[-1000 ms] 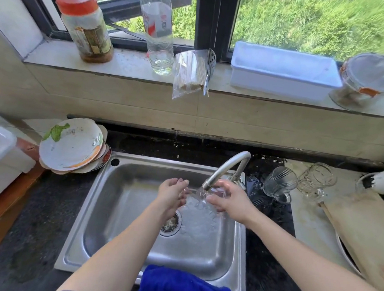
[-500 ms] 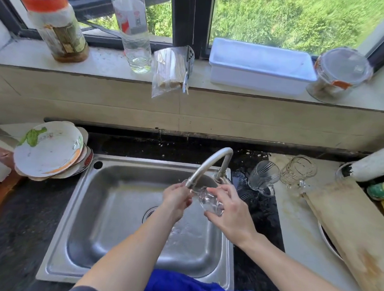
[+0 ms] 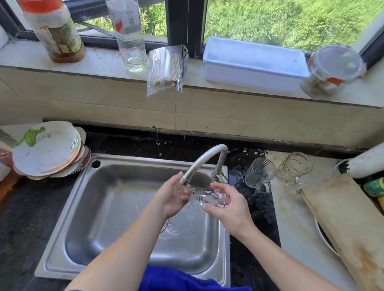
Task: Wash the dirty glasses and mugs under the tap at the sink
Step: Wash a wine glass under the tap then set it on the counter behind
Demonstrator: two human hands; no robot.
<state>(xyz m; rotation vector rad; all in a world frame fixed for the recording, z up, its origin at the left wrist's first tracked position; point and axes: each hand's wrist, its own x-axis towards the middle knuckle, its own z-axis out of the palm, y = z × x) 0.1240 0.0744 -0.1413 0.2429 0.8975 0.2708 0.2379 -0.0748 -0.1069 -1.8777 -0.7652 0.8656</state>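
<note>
Rinsing the glass well probably means turning it slowly under the spout of the tap so that water reaches the whole inner wall and the rim. Finish with the mouth tipped downward so it drains into the sink. Wet glass is slippery, so the holding grip should stay firm round the body while the other hand does the rubbing. Keeping the work low over the basin would soften any drop. The spout hangs close above, and a knock against it could chip the rim.

The glass lies on its side just below the spout, over the far right part of the sink, mouth toward the left. The right hand reaches in from the right, wrist fairly straight, and its fingers curl over and under the body of the glass, holding it. The left hand comes up from the near edge, back toward the camera and thumb raised beside the spout. Its fingers are at the mouth of the glass, but I cannot tell whether they reach inside or how far they are spread.

Two glass mugs wait upside down on the surface right of the sink, toward its far edge. Judging by them, the task is partway through.
</note>
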